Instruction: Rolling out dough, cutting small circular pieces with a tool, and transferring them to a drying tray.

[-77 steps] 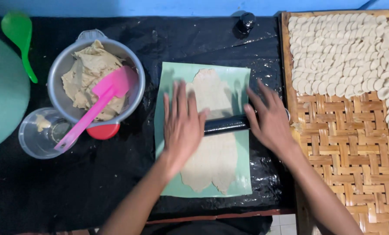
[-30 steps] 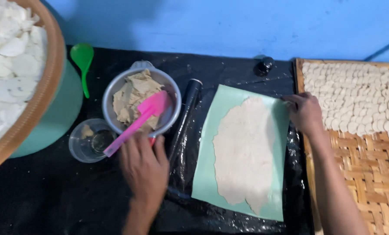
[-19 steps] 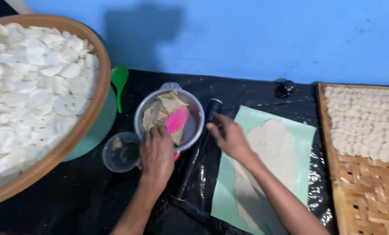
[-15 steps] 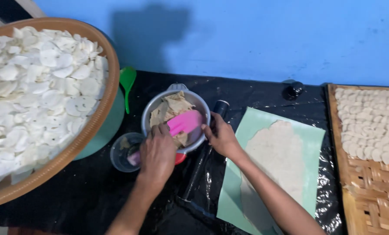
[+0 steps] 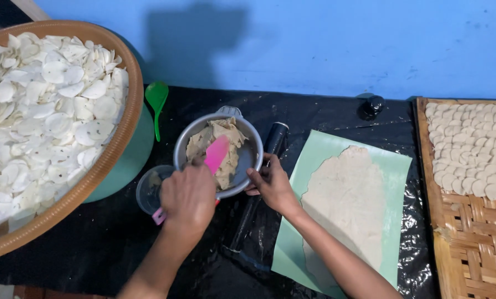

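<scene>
The left hand [image 5: 188, 198] grips the pink silicone spatula [image 5: 215, 156], its blade pointing toward one o'clock into the dough-filled round metal bowl [image 5: 247, 133], whose four-o'clock rim the right hand [image 5: 271, 184] pinches.

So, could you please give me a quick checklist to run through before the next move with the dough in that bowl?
1. Left hand grips the pink spatula: ok, blade sits in the dough.
2. Right hand steadies the metal bowl: ok, fingers on its rim.
3. Dough in the bowl: ok, a lump is there.
4. Green mat ready: not ok, the rolled sheet covers most of it.
5. Rolling pin out of the way: ok, it lies on the black cover between bowl and mat.
6. Small clear cup stable: cannot tell, the left hand partly hides it.
</scene>
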